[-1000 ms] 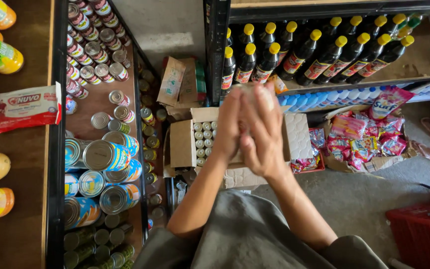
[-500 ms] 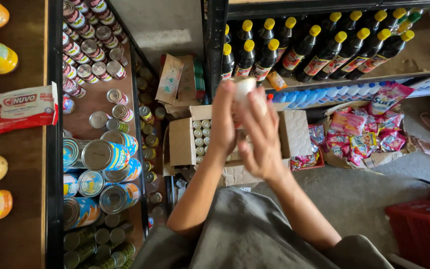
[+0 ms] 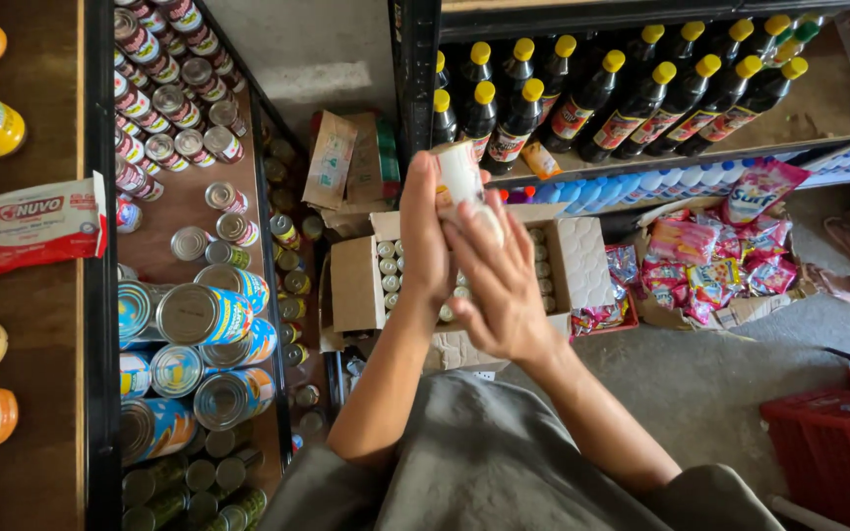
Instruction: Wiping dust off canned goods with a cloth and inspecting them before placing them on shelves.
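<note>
- Our left hand and right hand were raised together, fingers clamped around a small white cylindrical can with a red label.
- The can stood upright between both palms, its top clear above the fingertips.
- It hung over the open brown cardboard box of small cans on the floor.
- We judged the work part done: one can was out of the box, many rows remained inside, and the brown wooden shelf of tins to the left had bare spots.
</note>
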